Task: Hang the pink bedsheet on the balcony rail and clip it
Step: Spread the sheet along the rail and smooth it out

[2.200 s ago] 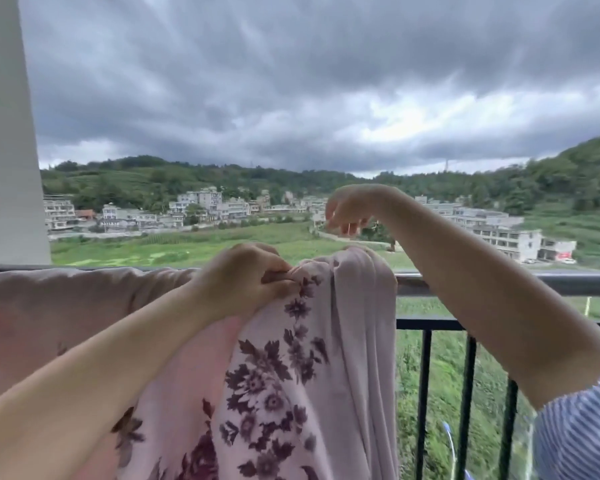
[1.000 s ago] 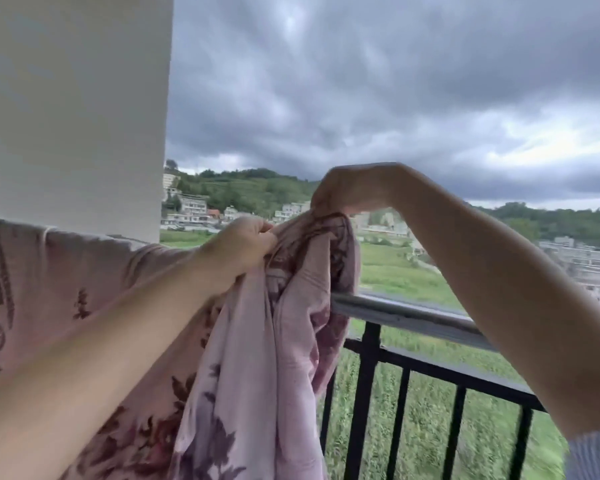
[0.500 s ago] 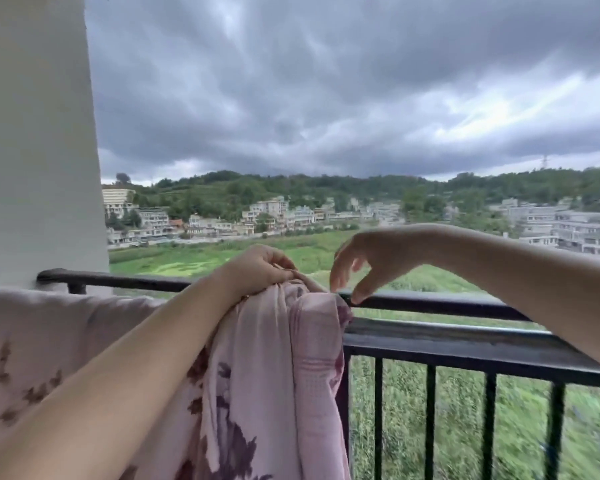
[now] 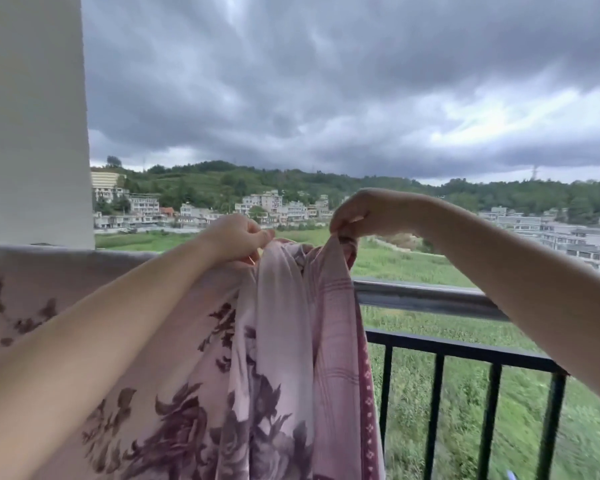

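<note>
I see the pink bedsheet [image 4: 274, 358] draped over the balcony rail [image 4: 426, 299], its bunched end lifted above it. My left hand [image 4: 236, 239] and right hand [image 4: 357, 214] each pinch that end. A white pillar [image 4: 32, 116] stands left.

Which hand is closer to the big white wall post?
Left. The left hand grips the pink bedsheet nearer the white post at the far left. The right hand pinches the sheet's edge farther away, above the bare rail.
</note>
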Demonstrator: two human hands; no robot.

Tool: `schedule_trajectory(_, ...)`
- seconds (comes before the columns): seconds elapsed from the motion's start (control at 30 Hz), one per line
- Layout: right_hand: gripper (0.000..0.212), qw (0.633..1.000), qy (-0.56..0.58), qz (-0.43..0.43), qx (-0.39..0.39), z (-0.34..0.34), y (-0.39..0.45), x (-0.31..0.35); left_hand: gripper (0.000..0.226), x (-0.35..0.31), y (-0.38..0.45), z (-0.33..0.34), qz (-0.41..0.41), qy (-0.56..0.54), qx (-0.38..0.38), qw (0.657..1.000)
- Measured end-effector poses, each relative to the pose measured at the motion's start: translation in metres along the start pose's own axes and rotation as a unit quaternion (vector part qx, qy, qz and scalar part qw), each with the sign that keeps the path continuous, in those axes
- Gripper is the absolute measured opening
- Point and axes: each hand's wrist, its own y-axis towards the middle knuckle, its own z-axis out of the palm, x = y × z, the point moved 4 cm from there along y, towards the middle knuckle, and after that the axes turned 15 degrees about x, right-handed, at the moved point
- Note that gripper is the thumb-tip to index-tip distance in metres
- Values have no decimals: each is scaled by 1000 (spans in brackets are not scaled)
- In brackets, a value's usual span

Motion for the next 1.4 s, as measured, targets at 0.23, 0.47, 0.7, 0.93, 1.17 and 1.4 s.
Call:
schedule_trajectory(0.23,24,983,105,112,-104,-36,-103,-92,61,-47,-11,56,30,146,14,989)
schedule_trajectory(0.47,16,900,169,330,-226,0,-263,-190,40,-60,-15,50,-53,219,27,974)
schedule_trajectory(0.7,23,874,21,423,-236,40,-257,-164,22,-164,-40,95,-4,231,-88,969)
schedule_trajectory(0.93,24,856,32,434,-279,59,-270,-139,46,-223,-43,158,118,198,-51,972)
schedule_trajectory(1.17,99,822,104,459,-321,155,-309,-93,42,-223,-32,158,101,220,-47,969)
schedule_trajectory(1.4,47,825,254,401,-305,164,-278,-95,57,-231,-43,154,91,254,-44,962)
